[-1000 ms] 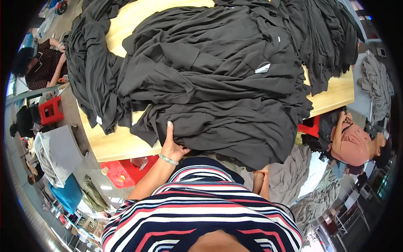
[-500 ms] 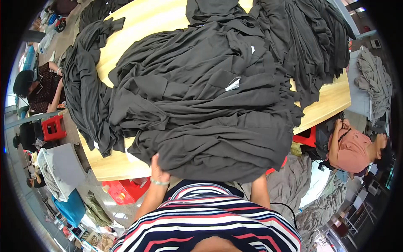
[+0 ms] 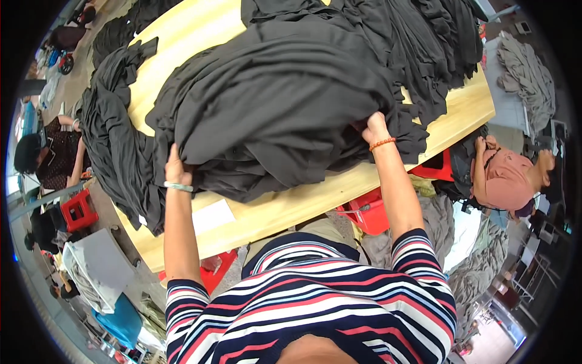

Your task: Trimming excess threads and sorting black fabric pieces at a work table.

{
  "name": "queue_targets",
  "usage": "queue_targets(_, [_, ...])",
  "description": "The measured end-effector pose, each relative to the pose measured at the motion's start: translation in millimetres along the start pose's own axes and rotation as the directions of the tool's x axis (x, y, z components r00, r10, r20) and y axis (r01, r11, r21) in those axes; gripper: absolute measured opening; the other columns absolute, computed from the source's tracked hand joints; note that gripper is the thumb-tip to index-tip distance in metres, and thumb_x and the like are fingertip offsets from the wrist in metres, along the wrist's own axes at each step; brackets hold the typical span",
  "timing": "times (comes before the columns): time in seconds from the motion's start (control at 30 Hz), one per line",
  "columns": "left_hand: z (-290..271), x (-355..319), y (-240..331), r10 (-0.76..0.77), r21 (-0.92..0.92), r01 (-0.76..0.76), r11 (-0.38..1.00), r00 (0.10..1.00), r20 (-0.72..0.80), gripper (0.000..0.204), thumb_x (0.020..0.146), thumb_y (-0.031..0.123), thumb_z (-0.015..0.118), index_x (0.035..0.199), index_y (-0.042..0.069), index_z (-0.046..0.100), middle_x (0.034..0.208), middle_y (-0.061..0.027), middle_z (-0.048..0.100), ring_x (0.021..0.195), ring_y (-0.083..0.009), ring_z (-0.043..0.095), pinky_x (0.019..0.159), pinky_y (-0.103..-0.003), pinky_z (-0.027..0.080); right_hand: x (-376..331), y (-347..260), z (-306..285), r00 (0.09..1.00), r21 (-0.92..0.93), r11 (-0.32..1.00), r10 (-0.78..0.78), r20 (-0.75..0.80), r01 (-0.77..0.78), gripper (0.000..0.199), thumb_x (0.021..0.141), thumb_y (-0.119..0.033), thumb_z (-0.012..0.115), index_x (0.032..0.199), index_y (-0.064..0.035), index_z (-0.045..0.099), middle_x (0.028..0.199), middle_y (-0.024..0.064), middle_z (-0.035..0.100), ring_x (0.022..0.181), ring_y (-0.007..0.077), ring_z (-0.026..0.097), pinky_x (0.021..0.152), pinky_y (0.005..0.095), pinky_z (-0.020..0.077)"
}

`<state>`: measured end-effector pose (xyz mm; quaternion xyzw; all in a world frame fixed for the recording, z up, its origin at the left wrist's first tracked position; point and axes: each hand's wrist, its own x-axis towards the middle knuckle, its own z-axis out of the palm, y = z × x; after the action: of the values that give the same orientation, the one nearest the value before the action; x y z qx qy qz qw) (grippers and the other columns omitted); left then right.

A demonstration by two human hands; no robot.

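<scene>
A big heap of dark grey cloth lies on a long light wooden table. My left hand grips the heap's near left edge, with a pale band on that wrist. My right hand grips the heap's near right edge, with an orange bead bracelet on the wrist. Both arms reach forward from striped sleeves. The fingers of both hands are partly buried in the folds.
More dark cloth hangs over the table's left side. A white sheet of paper lies on the near edge. Red stools stand under the table. A person in a pink top sits at right, other people at left.
Both arms have stretched out over the table. The hands have taken hold of the heap at its two near edges, and the cloth has been pushed up the table away from me.
</scene>
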<state>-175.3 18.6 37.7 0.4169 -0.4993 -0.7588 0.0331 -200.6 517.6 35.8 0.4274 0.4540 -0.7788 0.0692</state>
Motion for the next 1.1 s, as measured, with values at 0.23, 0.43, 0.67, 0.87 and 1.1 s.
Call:
queue_targets(0.23, [37.3,-9.6,-4.9,-0.097,0.099,0.073,0.992,0.959,0.265,0.059,0.092,0.040,0.061,0.135,0.003,0.048,0.134,-0.0101,0.053,0.116,-0.0268,0.054,0.096,-0.041,0.044,-66.9,-1.6,-88.3,0.963,-0.160,0.950,-0.256,0.085,0.267,0.033,0.098,-0.024,0.051,0.123,-0.0019,0.057,0.103,0.0139,0.068,0.078,0.0197,0.067,0.067,0.0308,0.0568])
queue_targets(0.43, [1.1,2.9,-1.4,-0.214,0.164,0.172,0.971,0.933,0.288,0.055,0.097,0.046,0.044,0.139,0.011,0.046,0.141,-0.0087,0.048,0.125,-0.0313,0.047,0.102,-0.052,0.039,-121.0,81.0,-256.6,0.796,-0.089,0.957,-0.279,-0.537,0.276,0.027,0.095,-0.028,0.058,0.110,-0.0063,0.063,0.090,0.0065,0.069,0.069,0.0131,0.064,0.064,0.0274,0.0549])
queue_targets(0.67, [-0.8,-5.4,6.1,-0.077,0.234,0.032,0.972,0.980,0.182,0.043,0.098,0.035,0.051,0.131,0.009,0.052,0.134,-0.0074,0.054,0.112,-0.0292,0.052,0.090,-0.044,0.043,-122.6,250.7,-404.3,0.627,0.085,0.964,0.231,-0.744,-0.254,0.035,0.084,-0.042,0.070,0.094,-0.0094,0.061,0.080,0.0048,0.064,0.064,0.0149,0.060,0.057,0.0345,0.0506])
queue_targets(0.87, [-24.3,-108.2,29.1,-0.105,0.257,0.021,0.966,0.942,0.318,0.030,0.094,0.029,0.059,0.115,0.008,0.062,0.109,-0.0040,0.068,0.089,-0.0211,0.061,0.069,-0.035,0.046,-32.7,280.9,-355.3,0.743,0.066,0.896,0.404,-0.533,-0.440,0.033,0.084,-0.038,0.070,0.092,-0.0074,0.063,0.078,0.0059,0.062,0.064,0.0209,0.059,0.060,0.0393,0.0478])
queue_targets(1.1, [-47.1,-98.4,-6.4,-0.146,0.087,0.136,0.987,0.982,0.116,0.027,0.093,0.034,0.060,0.101,0.008,0.064,0.089,-0.0036,0.064,0.077,-0.0193,0.053,0.069,-0.034,0.045,-54.7,282.2,-287.0,0.864,0.669,0.740,0.291,-0.410,0.068,0.045,0.084,-0.047,0.069,0.103,-0.0085,0.056,0.071,0.0008,0.050,0.057,0.0157,0.043,0.059,0.0317,0.0456])
